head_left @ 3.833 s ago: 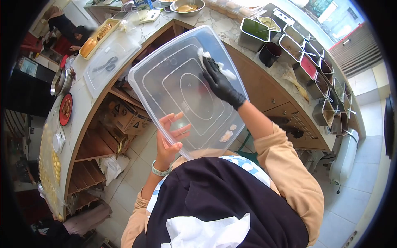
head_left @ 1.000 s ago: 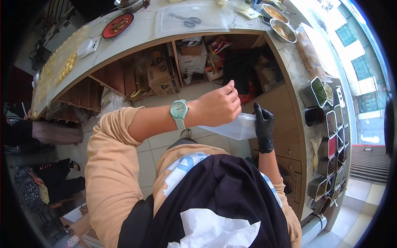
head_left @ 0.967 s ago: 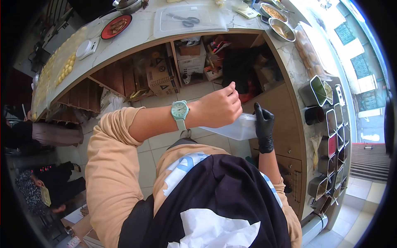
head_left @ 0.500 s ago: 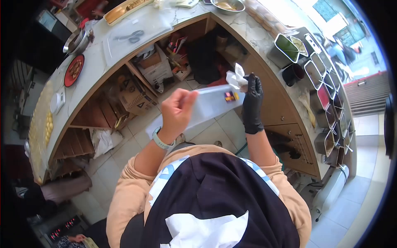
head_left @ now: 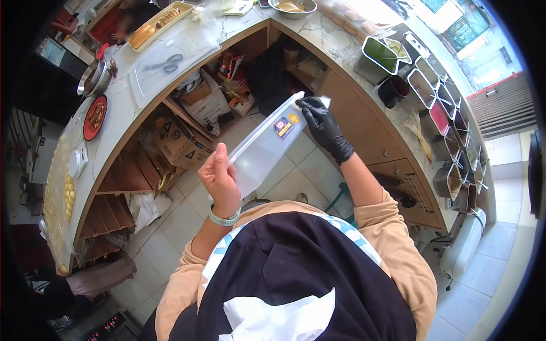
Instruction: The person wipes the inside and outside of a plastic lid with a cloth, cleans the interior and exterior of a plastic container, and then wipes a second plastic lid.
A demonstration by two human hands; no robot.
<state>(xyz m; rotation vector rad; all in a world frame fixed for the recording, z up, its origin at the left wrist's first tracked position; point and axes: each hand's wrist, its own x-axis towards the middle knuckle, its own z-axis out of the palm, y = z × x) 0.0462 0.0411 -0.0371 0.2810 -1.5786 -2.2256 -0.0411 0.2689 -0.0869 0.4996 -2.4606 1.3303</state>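
Box (head_left: 256, 162) is all cloudy-clear, jazzed up by a dark sticker (head_left: 282, 128) lettered in yellow. Right grip (head_left: 324, 124) is covered in plain black, the sleeves (head_left: 395, 241) are done in tan, and the counter (head_left: 330, 37) is veined grey on white.

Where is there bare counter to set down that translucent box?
Bare marble shows between the steel bowl and the green-filled metal container, though the translucent box might fit tightly. A narrower strip lies between the red plate and the flat clear plastic. The right end is crowded with metal containers.
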